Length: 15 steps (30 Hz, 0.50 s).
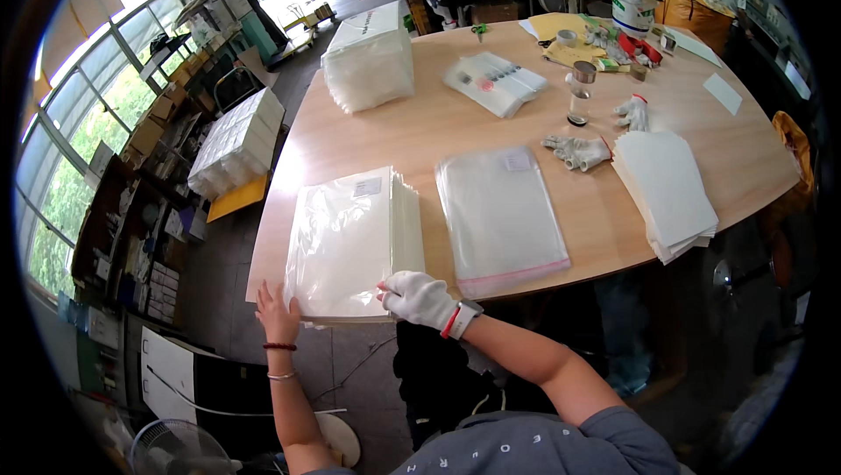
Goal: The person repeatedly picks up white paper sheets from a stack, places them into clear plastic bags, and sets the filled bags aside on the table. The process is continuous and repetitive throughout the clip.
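A tall pile of flat white sheets in clear plastic bags lies at the near left of the table, a small label on its top bag. My left hand is bare and open, fingers spread, against the pile's near left corner. On the pile's near right corner is my right hand, in a white glove with bare fingertips. Its thumb and finger close on the edge of the top bag. To the right of the pile lies a stack of clear plastic bags with a pink strip along the near edge.
The wooden table also bears a stack of white cards, loose gloves, a clear jar and a large wrapped white bundle. A standing fan is at the lower left. Other people work beyond the table.
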{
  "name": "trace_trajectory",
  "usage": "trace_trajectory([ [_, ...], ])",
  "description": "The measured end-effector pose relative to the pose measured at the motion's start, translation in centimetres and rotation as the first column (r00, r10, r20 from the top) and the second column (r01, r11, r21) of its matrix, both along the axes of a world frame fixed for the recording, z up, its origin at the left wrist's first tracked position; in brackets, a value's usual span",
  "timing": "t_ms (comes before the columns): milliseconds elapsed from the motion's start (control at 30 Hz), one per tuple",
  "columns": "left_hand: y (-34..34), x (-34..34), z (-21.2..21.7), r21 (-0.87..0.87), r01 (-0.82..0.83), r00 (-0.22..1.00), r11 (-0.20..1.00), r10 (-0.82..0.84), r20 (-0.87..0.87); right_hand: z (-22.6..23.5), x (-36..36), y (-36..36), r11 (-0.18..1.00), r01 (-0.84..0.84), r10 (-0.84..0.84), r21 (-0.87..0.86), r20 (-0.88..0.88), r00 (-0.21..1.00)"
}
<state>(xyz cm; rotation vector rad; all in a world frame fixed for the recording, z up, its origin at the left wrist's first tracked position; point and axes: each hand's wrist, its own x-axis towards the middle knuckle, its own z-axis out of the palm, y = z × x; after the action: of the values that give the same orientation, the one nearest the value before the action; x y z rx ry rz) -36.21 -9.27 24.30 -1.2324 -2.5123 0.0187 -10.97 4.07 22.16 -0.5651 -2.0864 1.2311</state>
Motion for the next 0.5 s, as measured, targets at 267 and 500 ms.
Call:
trace_trajectory([
  [267, 5.8, 2.4, -2.6, -0.022, 0.451, 0.84, 0.892, -0.416, 0.347, -2.6, 5.3, 1.2, 0.888, -0.131, -0.017, -0.441, -0.315, 0.949],
  [500, 5.3, 2.7, -2.2, 0.029, 0.36, 0.865, 0.932, -0.346, 0.363, -7.9, 33.2, 5.8, 0.394, 0.63, -0.911, -0.669, -0.194, 0.364],
])
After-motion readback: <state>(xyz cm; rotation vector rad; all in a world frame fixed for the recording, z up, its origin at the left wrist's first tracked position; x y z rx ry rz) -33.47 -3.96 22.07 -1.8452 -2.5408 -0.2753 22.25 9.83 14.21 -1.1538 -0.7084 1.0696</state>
